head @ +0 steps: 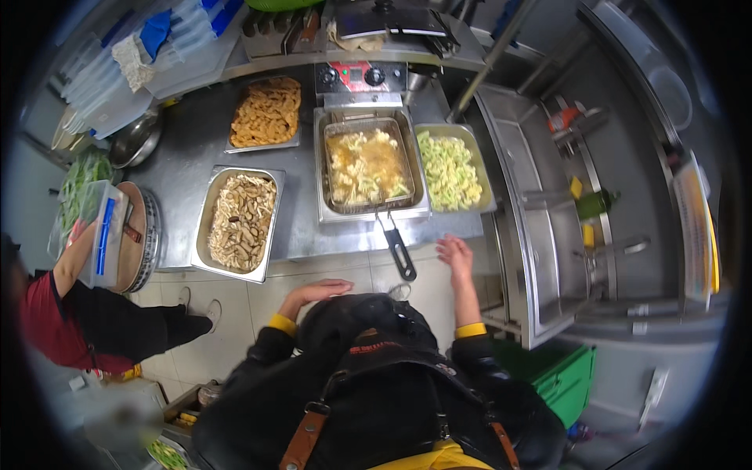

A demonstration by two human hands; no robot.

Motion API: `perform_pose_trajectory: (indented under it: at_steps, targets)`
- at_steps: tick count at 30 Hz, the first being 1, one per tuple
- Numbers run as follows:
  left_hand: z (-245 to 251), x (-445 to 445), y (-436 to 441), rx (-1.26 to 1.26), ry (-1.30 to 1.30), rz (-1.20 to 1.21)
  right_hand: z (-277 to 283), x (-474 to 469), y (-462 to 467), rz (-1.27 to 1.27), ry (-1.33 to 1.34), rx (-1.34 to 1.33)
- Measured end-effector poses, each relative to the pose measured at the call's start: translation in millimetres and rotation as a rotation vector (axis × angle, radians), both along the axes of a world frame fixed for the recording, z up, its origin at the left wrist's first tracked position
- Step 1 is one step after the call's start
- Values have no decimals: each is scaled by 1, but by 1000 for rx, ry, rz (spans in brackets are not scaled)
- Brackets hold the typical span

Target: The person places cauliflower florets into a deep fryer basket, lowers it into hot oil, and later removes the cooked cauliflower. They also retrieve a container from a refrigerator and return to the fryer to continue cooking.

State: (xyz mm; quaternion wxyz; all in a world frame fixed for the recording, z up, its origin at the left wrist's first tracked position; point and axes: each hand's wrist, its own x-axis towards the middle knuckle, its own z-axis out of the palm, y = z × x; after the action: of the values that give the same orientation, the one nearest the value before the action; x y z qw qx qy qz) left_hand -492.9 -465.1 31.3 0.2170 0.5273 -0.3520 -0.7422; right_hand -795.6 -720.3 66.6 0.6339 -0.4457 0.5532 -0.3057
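Both my hands are empty. My left hand (324, 289) rests near my waist, fingers pointing right. My right hand (456, 254) is raised at the counter's front edge, right of the black handle (400, 252) of a wire fryer basket (408, 158). The basket sits in the electric deep fryer (323, 202), where cauliflower (370, 161) lies in bubbling oil. Against the fryer's right side stands a steel pan of pale green battered-looking pieces (452, 170). Left of the fryer are a steel pan of sliced mushrooms (239, 223) and, farther back, a pan of browned fried pieces (267, 111).
A co-worker (76, 317) at the left reaches toward a clear plastic container (103, 235) by a round board (132, 229). A steel bowl (136, 141) and stacked plastic tubs (106, 88) stand at the back left. Steel sinks (540, 252) run along the right, above a green bin (567, 385).
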Motion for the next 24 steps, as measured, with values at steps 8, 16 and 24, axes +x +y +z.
perform_pose_trajectory:
  at_steps: [8,16,24]
  targets:
    - [80,-89,-70,-255,315,722,47,104,-301,615,553,-944]
    - [125,-117,-121,-198,190,927,104,265,-425,674,1387,-1002]
    - [135,-155,-141,57,348,1465,70,339,-485,804,1258,-1061]
